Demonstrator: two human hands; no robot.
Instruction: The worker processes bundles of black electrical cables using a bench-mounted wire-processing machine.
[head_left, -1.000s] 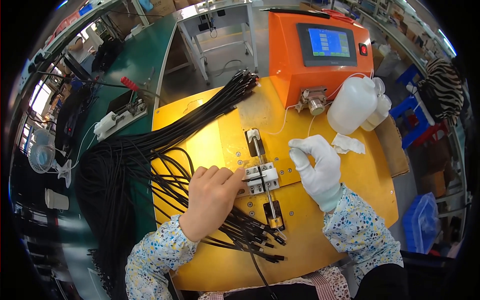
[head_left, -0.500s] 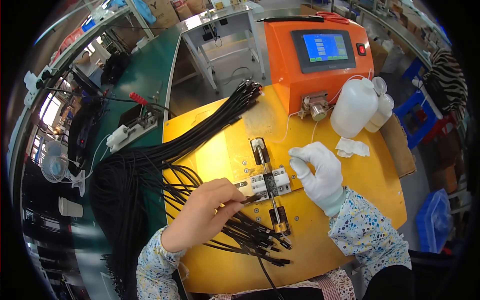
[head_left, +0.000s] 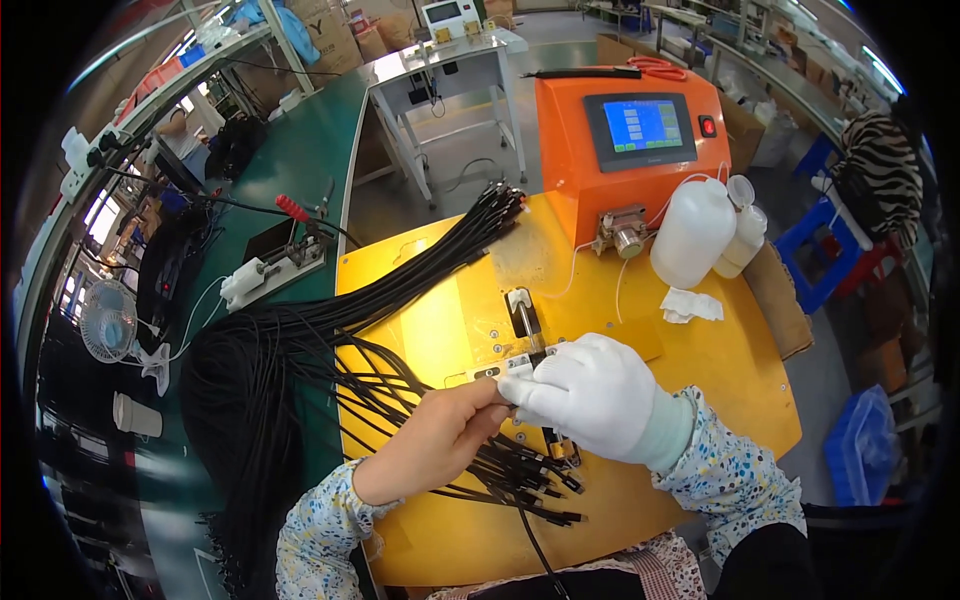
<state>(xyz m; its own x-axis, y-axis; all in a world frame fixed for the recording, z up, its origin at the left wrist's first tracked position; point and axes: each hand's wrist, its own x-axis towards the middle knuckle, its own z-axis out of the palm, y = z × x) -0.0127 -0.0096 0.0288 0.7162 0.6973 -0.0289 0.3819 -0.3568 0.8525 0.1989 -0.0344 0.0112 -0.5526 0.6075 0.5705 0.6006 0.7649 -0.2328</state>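
My bare left hand is closed in a pinch on a black cable, whose end is hidden between the fingertips. My right hand, in a white glove, is closed too, and its fingertips meet those of the left; what they grip is hidden. Both hands are over a small metal fixture on the yellow machine top, and the glove covers most of it. A thick bundle of black cables lies beyond the left hand. More cable ends with metal plugs spread out below the hands.
An orange machine with a lit screen stands at the back right. White plastic bottles and a crumpled tissue are beside it. On the green table at left are a red-handled clamp and a small fan.
My right hand has moved left and down from beside the fixture to meet the left fingertips, closing as it came. The left hand has shifted slightly right. The view has tilted slightly.
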